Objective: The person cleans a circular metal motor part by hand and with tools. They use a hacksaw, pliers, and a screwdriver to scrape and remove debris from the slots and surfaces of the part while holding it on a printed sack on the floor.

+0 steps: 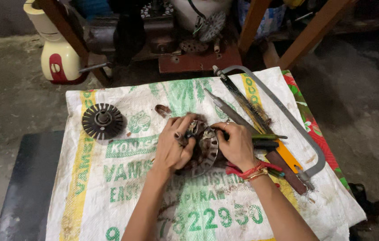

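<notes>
Both hands grip a round metal motor part (203,149) lying mid-sack (122,196) on the surface. The left hand (173,145) curls its fingers (181,129) over the part's top; the right hand (238,145) pinches its right edge. A finned disc (102,121) lies well to the left, a hacksaw (283,111) and file (232,114) just right.

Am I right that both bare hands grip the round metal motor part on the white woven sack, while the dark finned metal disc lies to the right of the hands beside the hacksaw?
Not quite. In the head view the dark finned metal disc lies left of the hands, far from the hacksaw. The rest holds: the left hand and right hand grip the round metal motor part on the white woven sack.
</notes>
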Demonstrator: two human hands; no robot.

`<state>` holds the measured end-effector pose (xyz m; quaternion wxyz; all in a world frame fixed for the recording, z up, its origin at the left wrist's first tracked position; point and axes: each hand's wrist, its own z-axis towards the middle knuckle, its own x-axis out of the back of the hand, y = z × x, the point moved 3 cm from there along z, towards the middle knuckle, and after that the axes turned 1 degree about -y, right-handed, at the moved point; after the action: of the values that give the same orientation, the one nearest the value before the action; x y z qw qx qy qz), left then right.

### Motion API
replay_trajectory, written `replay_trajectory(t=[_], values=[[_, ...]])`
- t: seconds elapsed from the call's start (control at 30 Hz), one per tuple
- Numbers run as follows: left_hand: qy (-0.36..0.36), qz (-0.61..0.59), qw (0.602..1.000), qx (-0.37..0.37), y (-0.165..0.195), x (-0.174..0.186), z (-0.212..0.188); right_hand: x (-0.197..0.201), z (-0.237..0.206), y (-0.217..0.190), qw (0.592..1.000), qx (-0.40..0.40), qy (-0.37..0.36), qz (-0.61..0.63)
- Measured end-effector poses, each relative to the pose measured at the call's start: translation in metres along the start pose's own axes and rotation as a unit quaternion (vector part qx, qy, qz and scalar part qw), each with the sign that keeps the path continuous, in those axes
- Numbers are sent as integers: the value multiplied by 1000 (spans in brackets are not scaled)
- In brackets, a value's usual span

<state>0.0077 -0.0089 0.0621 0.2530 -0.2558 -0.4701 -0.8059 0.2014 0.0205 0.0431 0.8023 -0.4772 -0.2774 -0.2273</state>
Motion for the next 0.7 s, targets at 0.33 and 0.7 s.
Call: replay_trajectory(t=[0.33, 0.7], values=[[-49, -14, 997, -52, -21, 19, 13, -2, 1, -8, 996, -87, -27, -8], [-70, 24, 997, 30, -47, 16, 5, 71, -16, 85, 965, -143, 203, -85]])
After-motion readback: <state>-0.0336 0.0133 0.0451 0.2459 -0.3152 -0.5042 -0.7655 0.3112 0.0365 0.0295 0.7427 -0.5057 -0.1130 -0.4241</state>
